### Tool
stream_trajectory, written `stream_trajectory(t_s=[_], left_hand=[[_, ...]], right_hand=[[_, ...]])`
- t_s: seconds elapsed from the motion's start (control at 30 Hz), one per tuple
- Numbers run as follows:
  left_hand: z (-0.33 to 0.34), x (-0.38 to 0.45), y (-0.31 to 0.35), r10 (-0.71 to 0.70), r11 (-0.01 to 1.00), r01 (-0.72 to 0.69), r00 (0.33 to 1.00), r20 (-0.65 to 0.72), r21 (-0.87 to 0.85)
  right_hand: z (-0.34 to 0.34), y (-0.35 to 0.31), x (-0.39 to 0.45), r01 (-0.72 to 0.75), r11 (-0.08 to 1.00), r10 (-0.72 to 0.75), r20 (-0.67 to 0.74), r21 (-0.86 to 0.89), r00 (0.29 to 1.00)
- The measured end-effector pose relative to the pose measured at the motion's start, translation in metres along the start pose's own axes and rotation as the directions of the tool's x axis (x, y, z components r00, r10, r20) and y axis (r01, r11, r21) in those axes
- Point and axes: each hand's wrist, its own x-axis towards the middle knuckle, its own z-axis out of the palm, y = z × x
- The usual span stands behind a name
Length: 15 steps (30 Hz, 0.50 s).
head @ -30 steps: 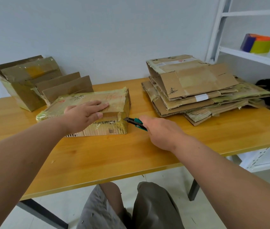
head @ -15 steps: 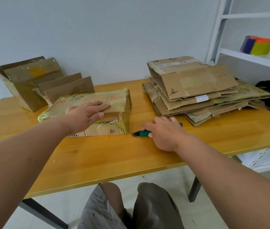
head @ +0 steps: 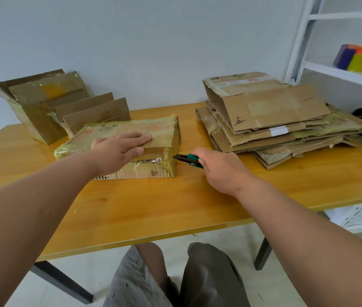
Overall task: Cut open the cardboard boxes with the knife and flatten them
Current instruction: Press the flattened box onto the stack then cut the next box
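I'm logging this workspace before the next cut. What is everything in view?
taped box: 1, brown with yellowish tape, table centre
knife: 1, green and black, at the box's right end
flattened cardboard stack: 1, brown, table right
open boxes: several, brown, table back left
table: 1, orange wood
shelf: 1, white, right
colourful item: 1, on shelf
left hand: flat on box
right hand: gripping knife

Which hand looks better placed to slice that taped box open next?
Right. The right hand holds the knife, tip at the taped box; the left hand lies flat on top.
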Motion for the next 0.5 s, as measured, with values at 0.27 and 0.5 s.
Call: stream_trajectory(t_s=[0.27, 0.5], left_hand=[[-0.0041, 0.0010, 0.0000, -0.013, 1.000, 0.014, 0.999, 0.045, -0.020], [-0.0044, 0.0005, 0.0006, -0.019, 0.999, 0.021, 0.998, 0.060, -0.027]], right_hand=[[-0.0004, 0.0058, 0.0046, 0.036, 0.999, -0.034, 0.037, -0.040, 0.999], [0.0014, 0.0066, 0.0059, 0.026, 0.997, -0.023, 0.046, -0.068, 0.999]])
